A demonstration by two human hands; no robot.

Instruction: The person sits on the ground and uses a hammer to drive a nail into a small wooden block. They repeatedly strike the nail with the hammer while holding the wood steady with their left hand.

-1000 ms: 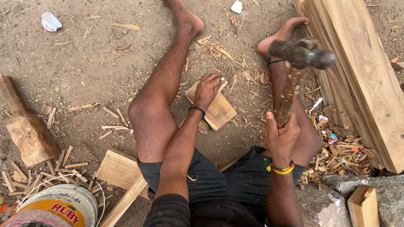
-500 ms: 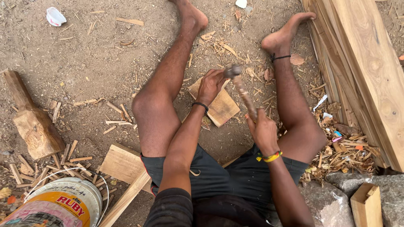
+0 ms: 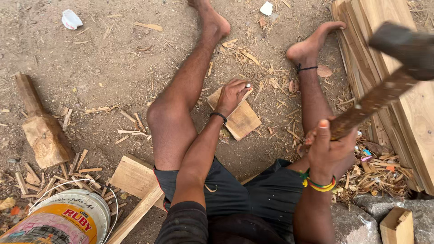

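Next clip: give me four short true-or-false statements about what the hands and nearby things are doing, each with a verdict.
1. The right hand grips a raised hammer. True.
2. The left hand rests on the log. False: it presses on a small wooden board on the ground; the log lies apart.
3. The left hand pinches a small nail-like piece. True.
4. The stack of planks lies between the legs. False: it lies beside the right leg.

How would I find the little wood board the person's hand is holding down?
Look at the dirt between the person's bare legs. The left hand presses a flat square board there, also pinching a small nail-like piece upright. Unlike the long planks stacked nearby, it is small and lies alone.
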